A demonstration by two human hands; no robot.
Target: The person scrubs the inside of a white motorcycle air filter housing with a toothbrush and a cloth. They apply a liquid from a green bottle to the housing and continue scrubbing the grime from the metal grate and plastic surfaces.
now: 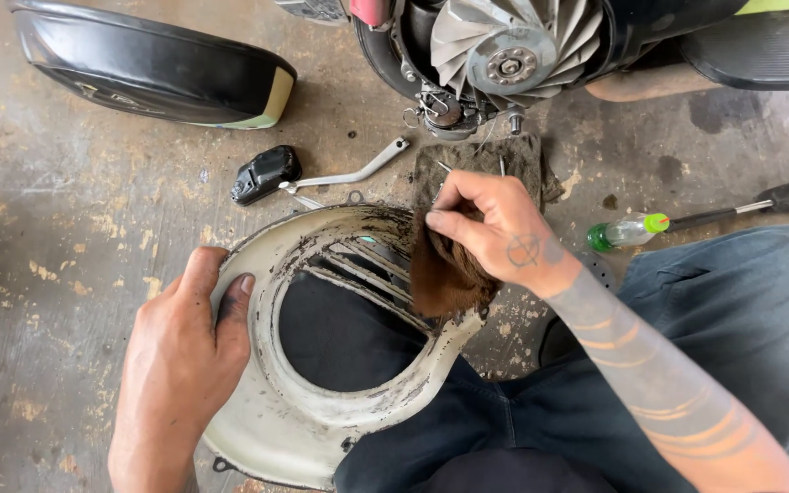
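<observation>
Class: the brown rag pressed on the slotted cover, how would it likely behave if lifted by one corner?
The brown rag would probably droop limply: it folds under the right hand and sags over the cover. Probably light. Possibly greasy, since it looks stained.

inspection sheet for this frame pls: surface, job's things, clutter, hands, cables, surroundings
surface: worn, stained concrete floor.
job's things: grimy white fan cover across the person's lap; brown rag pressed on its slats.
clutter: second rag, metal lever, black plastic part, green-capped screwdriver.
grips: left hand holds the cover's rim; right hand pinches the brown rag.
cables: nothing seen.
surroundings: black scooter seat; exposed engine cooling fan.
</observation>
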